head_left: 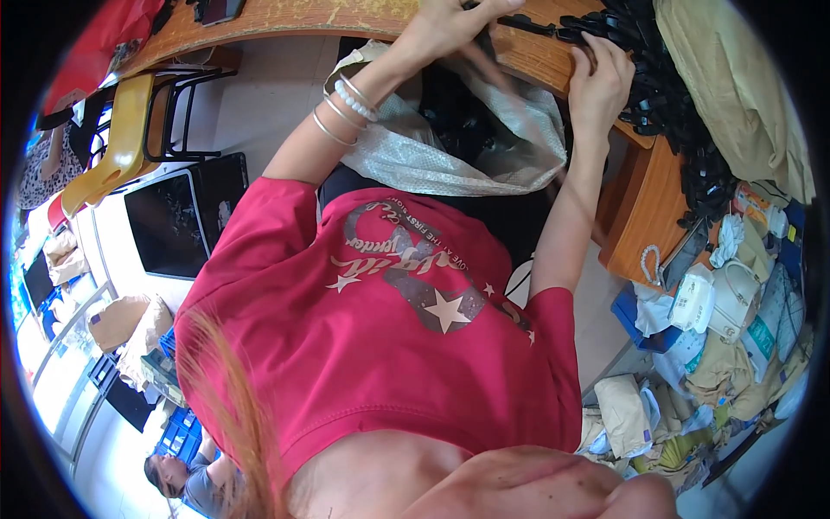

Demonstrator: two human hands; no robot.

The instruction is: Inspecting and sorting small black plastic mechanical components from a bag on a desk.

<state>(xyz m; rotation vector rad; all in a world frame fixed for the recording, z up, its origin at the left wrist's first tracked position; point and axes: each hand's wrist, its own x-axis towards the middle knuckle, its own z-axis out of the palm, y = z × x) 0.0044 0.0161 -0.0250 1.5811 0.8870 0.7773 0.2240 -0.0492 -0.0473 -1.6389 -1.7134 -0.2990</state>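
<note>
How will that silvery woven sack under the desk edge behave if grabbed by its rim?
The woven sack is probably floppy: its rim folds and sags. Probably light itself, though dark contents inside may weigh it down. Its shiny weave could be slippery. The left hand and right hand work above it at the wooden desk.

Below our desk, a silvery woven sack (450, 151) hanging open, two dark flat screens (166, 223) propped left on the floor, at right a heap of tan and white packages (718, 346) beside a blue crate (640, 324)
</note>
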